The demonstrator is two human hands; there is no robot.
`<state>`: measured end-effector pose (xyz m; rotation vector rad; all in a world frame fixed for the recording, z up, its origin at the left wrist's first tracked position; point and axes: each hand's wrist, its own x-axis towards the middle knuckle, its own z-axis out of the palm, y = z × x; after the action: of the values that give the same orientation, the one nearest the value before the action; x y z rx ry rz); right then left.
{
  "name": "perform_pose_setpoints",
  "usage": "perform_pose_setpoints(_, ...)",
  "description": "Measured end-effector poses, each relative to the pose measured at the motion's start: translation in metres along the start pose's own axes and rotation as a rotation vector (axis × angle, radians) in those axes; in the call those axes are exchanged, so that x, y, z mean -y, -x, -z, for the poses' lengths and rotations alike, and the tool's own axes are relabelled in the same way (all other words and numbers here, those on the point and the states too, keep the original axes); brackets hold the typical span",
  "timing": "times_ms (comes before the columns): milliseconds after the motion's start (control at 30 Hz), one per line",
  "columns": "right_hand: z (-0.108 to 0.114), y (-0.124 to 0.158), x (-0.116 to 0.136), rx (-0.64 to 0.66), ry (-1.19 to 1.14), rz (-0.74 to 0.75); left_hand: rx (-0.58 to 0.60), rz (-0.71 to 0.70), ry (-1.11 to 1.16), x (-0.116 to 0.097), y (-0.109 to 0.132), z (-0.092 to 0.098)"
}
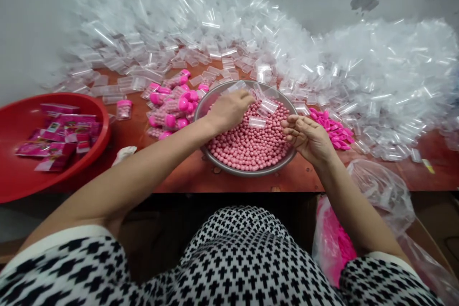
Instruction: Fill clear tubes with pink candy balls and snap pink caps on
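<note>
A grey metal bowl (pixel 247 172) full of small pink balls (pixel 251 150) stands at the table's front edge. Several clear plastic tubes (pixel 257 122) lie on top of the balls. My left hand (pixel 229 111) is over the bowl's left part, its fingers curled together beside another clear tube (pixel 236 87); what they hold is hidden. At the right rim, my right hand (pixel 311 137) has its thumb and fingers drawn together, and I cannot make out anything in them. Left of the bowl lie filled tubes with pink caps (pixel 172 105).
Loose pink caps (pixel 333 129) are heaped right of the bowl. A large pile of clear tubes (pixel 222 24) covers the table's back. A red basin (pixel 103 126) with pink packets is at left. One plastic bag (pixel 380 191) hangs below right.
</note>
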<state>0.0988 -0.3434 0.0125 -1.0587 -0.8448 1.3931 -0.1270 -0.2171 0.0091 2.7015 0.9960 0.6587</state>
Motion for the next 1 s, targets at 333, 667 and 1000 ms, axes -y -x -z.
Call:
perform_pose_setpoints(333, 0.005, 0.001, -0.005, 0.018, -0.079, 0.035, 0.156, -0.197, -0.052, -0.011, -0.047, -0.029)
perform_pose_setpoints(667, 0.128, 0.017, -0.003, -0.348, 0.305, 0.103, 0.365, -0.136, -0.246, -0.014, 0.003, 0.032)
perform_pose_setpoints(1000, 0.204, -0.016, 0.007, -0.164, 1.791, 0.099, 0.691, -0.571, -0.364, -0.08, -0.014, -0.038)
